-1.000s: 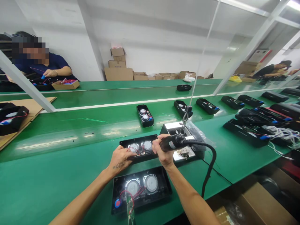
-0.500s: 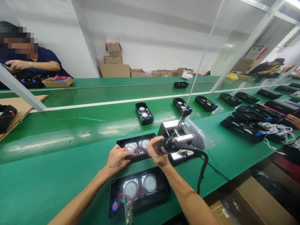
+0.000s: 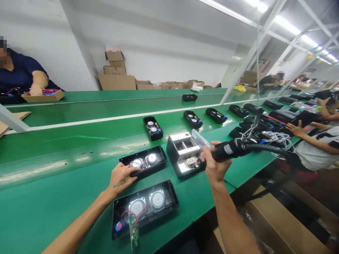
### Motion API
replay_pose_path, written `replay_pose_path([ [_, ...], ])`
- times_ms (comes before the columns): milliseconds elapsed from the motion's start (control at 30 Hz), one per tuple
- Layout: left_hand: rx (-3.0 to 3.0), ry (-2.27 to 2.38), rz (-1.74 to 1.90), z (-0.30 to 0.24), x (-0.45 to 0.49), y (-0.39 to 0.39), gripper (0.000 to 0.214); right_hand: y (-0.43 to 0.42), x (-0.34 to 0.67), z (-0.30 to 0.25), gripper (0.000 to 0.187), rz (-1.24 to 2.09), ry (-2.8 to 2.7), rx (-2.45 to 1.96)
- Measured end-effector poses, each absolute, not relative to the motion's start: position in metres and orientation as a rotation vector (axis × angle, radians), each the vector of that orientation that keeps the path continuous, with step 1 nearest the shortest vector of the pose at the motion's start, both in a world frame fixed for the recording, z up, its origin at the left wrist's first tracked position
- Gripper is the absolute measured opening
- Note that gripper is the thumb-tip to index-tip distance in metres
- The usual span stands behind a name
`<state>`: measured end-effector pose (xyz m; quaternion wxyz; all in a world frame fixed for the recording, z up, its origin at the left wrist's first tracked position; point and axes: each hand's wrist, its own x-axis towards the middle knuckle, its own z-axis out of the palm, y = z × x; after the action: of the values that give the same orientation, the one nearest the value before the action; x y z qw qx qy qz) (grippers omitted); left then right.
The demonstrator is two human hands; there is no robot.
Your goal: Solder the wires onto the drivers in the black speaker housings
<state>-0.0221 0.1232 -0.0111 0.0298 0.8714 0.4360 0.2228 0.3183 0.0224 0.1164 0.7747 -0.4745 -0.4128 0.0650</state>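
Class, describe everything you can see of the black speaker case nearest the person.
The open black speaker case lies flat on the green work surface, its long side toward the person. Its shallow, plastic-looking shell holds two round speakers side by side, with bright silvery centres. Red wires loop near a round blue part, and a green circuit board juts past the near edge. The left hand is just beyond it, apparently not touching.

Green conveyor belt (image 3: 53,183), black speaker case (image 3: 156,156), silver cones (image 3: 152,159), red wires (image 3: 129,215), black corded tool (image 3: 227,150)
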Motion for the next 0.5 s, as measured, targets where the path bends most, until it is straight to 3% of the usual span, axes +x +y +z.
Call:
replay_pose_path([
  [267, 2.563, 1.389, 0.645, -0.008, -0.015, 0.119, 0.044, 0.02, 0.32, 0.096, 0.032, 0.5, -1.035, -1.046],
  [500, 2.498, 1.425, 0.569, -0.01, -0.007, 0.116, 0.044, 0.031, 0.229, 0.11, 0.029, 0.75, -1.047, -0.594],
])
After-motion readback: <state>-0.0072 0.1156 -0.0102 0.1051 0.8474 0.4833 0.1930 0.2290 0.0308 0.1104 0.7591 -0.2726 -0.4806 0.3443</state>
